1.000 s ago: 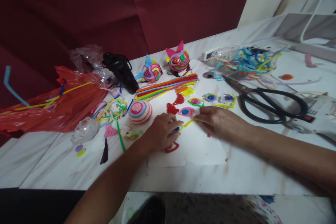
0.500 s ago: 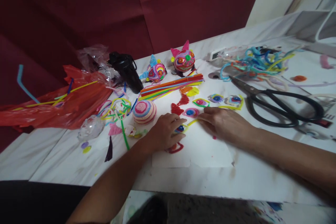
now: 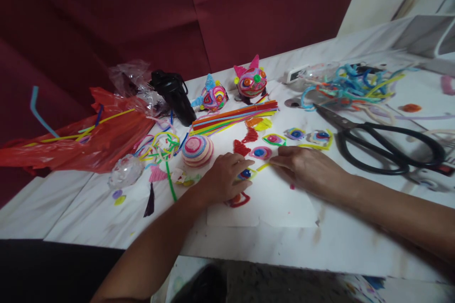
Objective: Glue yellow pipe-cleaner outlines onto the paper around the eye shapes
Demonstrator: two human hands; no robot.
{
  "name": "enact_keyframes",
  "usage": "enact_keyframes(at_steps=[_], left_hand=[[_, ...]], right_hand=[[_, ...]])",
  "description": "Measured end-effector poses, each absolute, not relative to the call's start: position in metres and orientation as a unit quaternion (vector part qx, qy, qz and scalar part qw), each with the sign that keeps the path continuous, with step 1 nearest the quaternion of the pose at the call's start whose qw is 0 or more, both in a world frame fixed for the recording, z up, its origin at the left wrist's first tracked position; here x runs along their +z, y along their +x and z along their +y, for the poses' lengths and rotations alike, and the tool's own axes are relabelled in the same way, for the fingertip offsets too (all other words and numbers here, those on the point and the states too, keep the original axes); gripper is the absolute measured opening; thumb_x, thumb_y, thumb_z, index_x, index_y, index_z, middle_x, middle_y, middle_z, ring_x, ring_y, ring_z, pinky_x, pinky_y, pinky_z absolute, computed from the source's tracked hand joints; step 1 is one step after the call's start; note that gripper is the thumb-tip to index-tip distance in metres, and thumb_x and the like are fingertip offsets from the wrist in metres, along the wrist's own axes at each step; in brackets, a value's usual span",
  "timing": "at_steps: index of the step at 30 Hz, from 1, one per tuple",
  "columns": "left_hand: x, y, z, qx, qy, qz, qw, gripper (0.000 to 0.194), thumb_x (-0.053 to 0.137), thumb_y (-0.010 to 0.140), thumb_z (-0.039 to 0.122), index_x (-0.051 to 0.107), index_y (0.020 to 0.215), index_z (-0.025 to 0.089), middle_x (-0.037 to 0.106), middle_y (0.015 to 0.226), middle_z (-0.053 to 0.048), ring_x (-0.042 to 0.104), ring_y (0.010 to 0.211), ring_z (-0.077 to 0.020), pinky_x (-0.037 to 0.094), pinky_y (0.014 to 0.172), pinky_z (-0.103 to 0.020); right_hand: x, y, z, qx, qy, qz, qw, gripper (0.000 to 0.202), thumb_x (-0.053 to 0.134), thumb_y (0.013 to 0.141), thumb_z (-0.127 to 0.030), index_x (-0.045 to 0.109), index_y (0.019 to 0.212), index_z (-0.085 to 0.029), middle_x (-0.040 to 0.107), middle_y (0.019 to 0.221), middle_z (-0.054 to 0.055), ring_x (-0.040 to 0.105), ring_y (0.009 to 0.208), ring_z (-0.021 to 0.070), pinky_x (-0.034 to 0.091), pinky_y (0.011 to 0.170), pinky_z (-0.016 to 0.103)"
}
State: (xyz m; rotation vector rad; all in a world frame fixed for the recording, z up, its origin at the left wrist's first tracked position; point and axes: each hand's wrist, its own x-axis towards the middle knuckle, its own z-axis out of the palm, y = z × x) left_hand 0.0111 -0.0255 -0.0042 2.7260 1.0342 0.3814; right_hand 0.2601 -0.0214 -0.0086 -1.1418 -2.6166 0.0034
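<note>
My left hand point(image 3: 225, 177) rests on the white paper point(image 3: 277, 208), its thumb and fingers closed around a small eye-shaped piece point(image 3: 245, 173) with a blue middle and a yellow edge. Between the fingertips of my right hand point(image 3: 293, 163) is a short yellow pipe cleaner point(image 3: 263, 166), pointing toward that piece. Just beyond lie a pink and blue eye-shaped piece point(image 3: 260, 153), a green-edged one point(image 3: 274, 139) and red shapes point(image 3: 241, 147). A red loop point(image 3: 239, 200) sits below my left hand, partly covered by it.
Large black-handled scissors point(image 3: 391, 147) lie at right, near tangled pipe cleaners point(image 3: 362, 83). Behind are a pipe cleaner bundle point(image 3: 234, 116), two colourful animal heads, one pink-eared point(image 3: 250, 80), and a black bottle point(image 3: 174, 97). A striped dome point(image 3: 197, 151) and red plastic bag point(image 3: 106, 128) stand left.
The view has shifted slightly, so things appear a little farther right. A small gap now shows between the yellow pipe cleaner's tip and the eye-shaped piece. Both hands stay nearly in place.
</note>
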Motion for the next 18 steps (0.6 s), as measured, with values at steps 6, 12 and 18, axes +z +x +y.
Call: enact_keyframes(at_steps=[6,12,18], left_hand=[[-0.0046,0.0113,-0.0262,0.135,0.921,0.350,0.102,0.042,0.058,0.088,0.034,0.055,0.127,0.019,0.060,0.118,-0.010,0.056,0.107,-0.0251,0.045,0.094,-0.042],[-0.0046,0.0117,-0.0262,0.131,0.921,0.353,0.097,0.043,0.060,0.086,0.032,0.056,0.126,0.018,0.060,0.118,-0.010,0.056,0.107,-0.0253,0.045,0.093,-0.042],[-0.0040,0.0113,-0.0260,0.136,0.920,0.354,0.096,0.044,0.062,0.087,0.037,0.056,0.127,0.020,0.060,0.117,-0.010,0.056,0.107,-0.0256,0.045,0.094,-0.042]], right_hand=[[-0.0062,0.2580,-0.0219,-0.037,-0.394,-0.913,0.099,0.022,0.047,0.090,-0.019,0.069,0.092,-0.021,0.066,0.079,0.005,0.062,0.067,0.0166,0.041,0.055,0.027],[-0.0054,0.2568,-0.0235,-0.061,-0.382,-0.918,0.091,0.024,0.046,0.087,-0.014,0.069,0.093,-0.019,0.066,0.079,0.006,0.062,0.069,0.0182,0.045,0.058,0.029],[-0.0059,0.2566,-0.0234,-0.067,-0.379,-0.918,0.094,0.023,0.048,0.086,-0.015,0.069,0.094,-0.020,0.066,0.078,0.007,0.063,0.067,0.0185,0.045,0.057,0.029]])
